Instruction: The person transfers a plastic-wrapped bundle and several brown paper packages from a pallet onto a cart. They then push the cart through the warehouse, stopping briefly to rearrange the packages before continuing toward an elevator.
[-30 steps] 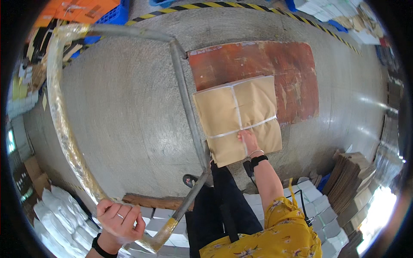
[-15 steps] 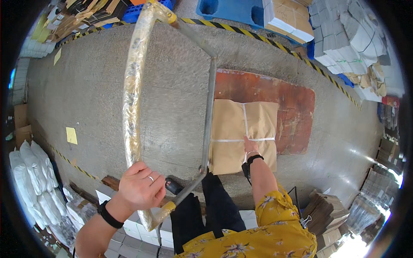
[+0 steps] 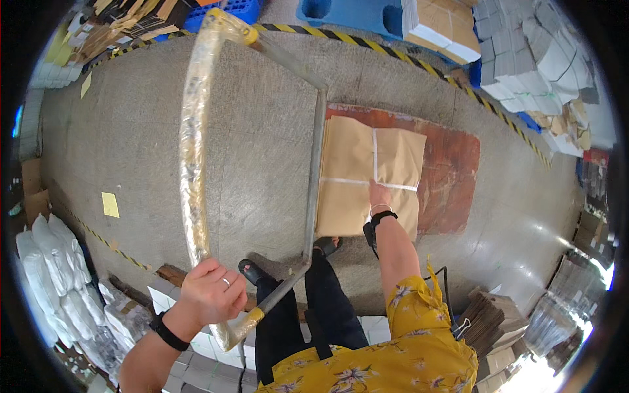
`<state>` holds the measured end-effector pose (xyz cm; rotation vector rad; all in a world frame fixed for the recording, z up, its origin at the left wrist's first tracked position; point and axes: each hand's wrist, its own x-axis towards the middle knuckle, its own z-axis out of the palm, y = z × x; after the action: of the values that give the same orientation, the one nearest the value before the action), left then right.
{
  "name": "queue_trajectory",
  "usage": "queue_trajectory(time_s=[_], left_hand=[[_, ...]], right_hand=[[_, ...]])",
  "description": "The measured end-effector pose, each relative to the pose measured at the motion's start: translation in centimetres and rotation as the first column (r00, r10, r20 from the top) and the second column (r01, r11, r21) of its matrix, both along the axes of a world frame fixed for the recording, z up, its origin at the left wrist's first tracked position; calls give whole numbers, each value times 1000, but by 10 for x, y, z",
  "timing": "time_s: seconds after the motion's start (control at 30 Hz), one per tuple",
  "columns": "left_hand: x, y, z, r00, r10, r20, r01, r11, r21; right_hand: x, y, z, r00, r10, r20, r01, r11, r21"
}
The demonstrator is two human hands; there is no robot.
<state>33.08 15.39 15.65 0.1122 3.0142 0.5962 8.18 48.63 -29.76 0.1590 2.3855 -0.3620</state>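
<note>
My left hand is closed around the near end of a cart handle, a metal tube wrapped in clear yellowish film. The handle's bare grey frame runs along the left edge of a flat cart with a worn red platform. On that platform lies a bundle of brown paper, tied crosswise with a white strap. My right hand is closed on the strap just below the crossing; its fingertips are partly hidden.
Black-and-yellow floor tape crosses the far side, with a blue pallet and tied paper stacks beyond it. White sacks are piled at the left. Brown cardboard stands near right. A yellow sheet lies on the floor.
The brown paper bundle has slid away from me across the platform, my right hand moving with it. The handle has shifted slightly left. My feet show more.
</note>
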Motion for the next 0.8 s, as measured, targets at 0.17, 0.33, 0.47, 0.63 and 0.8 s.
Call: queue_trajectory(time_s=[0.17,0.33,0.47,0.63,0.8], left_hand=[[-2,-11,13,987,24,157,-5,993,-121],[-9,-10,3,996,-40,83,48,994,-95],[-11,-11,1,997,-76,17,76,997,-23],[2,-21,-4,990,-117,-83,121,992,34],[7,-27,-9,954,-126,-270,192,954,230]], right_hand=[[42,-74,-27,946,325,-20,-323,930,-175],[22,-69,-20,985,-169,35,170,985,-25],[44,-63,16,888,-378,-264,350,925,-145],[90,-141,132,981,-191,-19,154,842,-516],[149,-187,314,913,87,399,265,617,-741]])
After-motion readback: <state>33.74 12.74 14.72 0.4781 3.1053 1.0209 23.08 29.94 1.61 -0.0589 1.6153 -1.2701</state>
